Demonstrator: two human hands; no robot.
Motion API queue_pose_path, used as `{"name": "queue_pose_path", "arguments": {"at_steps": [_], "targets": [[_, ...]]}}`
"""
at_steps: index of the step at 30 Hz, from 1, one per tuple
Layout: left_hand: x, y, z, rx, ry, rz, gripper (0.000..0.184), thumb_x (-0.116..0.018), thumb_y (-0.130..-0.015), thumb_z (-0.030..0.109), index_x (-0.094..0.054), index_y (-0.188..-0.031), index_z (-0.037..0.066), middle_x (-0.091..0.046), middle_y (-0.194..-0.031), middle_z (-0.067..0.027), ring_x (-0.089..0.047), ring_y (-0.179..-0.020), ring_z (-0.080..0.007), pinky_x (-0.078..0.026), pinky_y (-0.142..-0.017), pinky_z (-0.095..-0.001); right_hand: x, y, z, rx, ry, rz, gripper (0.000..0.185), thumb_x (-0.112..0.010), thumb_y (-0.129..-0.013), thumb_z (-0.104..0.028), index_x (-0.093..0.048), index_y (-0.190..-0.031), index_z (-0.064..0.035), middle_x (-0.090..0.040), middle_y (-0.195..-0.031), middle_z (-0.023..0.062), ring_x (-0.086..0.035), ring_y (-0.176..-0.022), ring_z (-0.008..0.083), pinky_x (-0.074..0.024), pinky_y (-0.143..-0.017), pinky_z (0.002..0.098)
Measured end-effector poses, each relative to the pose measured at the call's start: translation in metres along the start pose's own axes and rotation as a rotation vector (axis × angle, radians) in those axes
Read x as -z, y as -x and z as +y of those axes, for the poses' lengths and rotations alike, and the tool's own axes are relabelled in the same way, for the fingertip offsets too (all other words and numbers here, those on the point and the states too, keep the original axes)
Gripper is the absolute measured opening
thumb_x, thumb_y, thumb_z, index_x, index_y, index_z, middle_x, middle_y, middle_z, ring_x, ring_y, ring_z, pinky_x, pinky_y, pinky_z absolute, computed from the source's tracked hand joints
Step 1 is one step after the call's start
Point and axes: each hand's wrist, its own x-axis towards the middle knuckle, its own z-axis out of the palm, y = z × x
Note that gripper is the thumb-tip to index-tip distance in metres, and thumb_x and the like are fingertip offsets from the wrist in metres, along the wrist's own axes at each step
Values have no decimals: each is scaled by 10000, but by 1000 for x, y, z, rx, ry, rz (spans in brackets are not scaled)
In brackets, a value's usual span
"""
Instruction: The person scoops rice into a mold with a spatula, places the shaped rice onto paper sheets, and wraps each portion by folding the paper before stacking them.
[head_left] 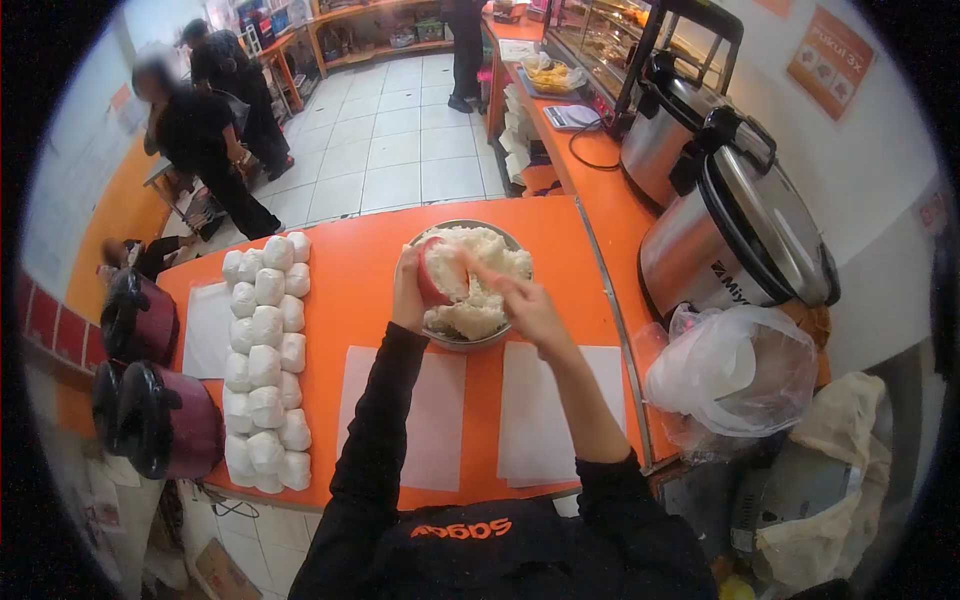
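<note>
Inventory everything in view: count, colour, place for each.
table: one, orange, centre
bowl: one, silver, on table
rice: one heap, white, in bowl
cup: one, red, over bowl
bundles: many, white, table's left
paper sheets: several, white, on table
pots: at least two, purple-black, far left
cookers: two, silver-black, right counter
plastic bag: one, clear, near right
scale: one, white, right counter
poster: one, orange, right wall
co-workers: three or more, dark-clothed, background
left hand: one, black-sleeved, around cup
right hand: one, black-sleeved, near cup
</note>
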Motion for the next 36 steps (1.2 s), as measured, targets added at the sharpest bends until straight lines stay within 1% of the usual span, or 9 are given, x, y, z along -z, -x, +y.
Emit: {"name": "queue_pose_path", "arguments": {"at_steps": [2,11,13,15,21,24,30,32,36], "targets": [[6,1,-7,-92,-92,15,487,-364,-961,446,-543,-1120,22,-596,-1047,-106,-606,-926,-171,-527,-755,-315,-20,-3,16,108,31,35,368,-479,-979,-275,-586,-1239,-38,-439,-635,-64,-397,-580,39,-344,-526,206],[14,-2,1,-21,-228,-32,482,-338,-972,453,-528,-1122,36,-590,-1020,-103,-623,-846,-182,-551,-676,-337,-24,10,5,273,278,59,362,-470,-982,-254,-573,-1244,-27,-515,-697,-30,-436,-641,91,-402,-595,278],[16,1,3,102,-103,-60,523,-335,-961,494,-517,-1163,47,-599,-1054,-117,-643,-855,-203,-568,-615,-348,5,7,-11,-22,174,-72,358,-478,-973,-265,-579,-1241,-51,-614,-948,104,-567,-865,170,-449,-741,303],[10,1,7,199,83,-45,578,-334,-944,548,-505,-1206,62,-606,-1095,-132,-661,-866,-226,-577,-555,-351,8,11,-15,20,126,-20,348,-493,-968,-263,-586,-1241,-69,-647,-1048,129,-611,-934,181,-470,-786,304],[4,1,-4,241,206,23,682,-315,-907,645,-486,-1256,85,-613,-1119,-129,-658,-928,-238,-577,-595,-346,-29,35,4,385,450,81,348,-529,-952,-252,-579,-1244,-70,-649,-1106,175,-649,-944,217,-486,-821,321],[16,12,2,268,80,-17,700,-311,-898,660,-464,-1283,96,-594,-1156,-133,-635,-977,-248,-573,-652,-375,-13,31,-6,241,273,-25,351,-548,-936,-237,-575,-1240,-63,-631,-1102,205,-649,-936,278,-487,-822,338],[51,43,8,152,505,-233,720,-350,-901,643,-438,-1292,44,-581,-1166,-158,-600,-1011,-289,-529,-795,-413,18,4,-1,314,768,200,295,-643,-863,-234,-622,-1106,-67,-627,-805,154,-603,-782,310,-482,-698,368],[67,67,2,77,439,-166,759,-377,-874,675,-447,-1280,38,-569,-1178,-173,-598,-988,-313,-528,-791,-419,17,-5,20,628,898,174,271,-668,-828,-222,-613,-1043,-68,-613,-853,126,-574,-831,304,-469,-702,413],[108,136,-14,192,702,-60,649,-418,-900,589,-459,-1272,59,-530,-1244,-172,-567,-1047,-340,-515,-812,-468,17,-10,47,687,932,185,254,-663,-825,-228,-646,-1015,-60,-560,-925,141,-540,-870,318,-433,-764,420]]}}
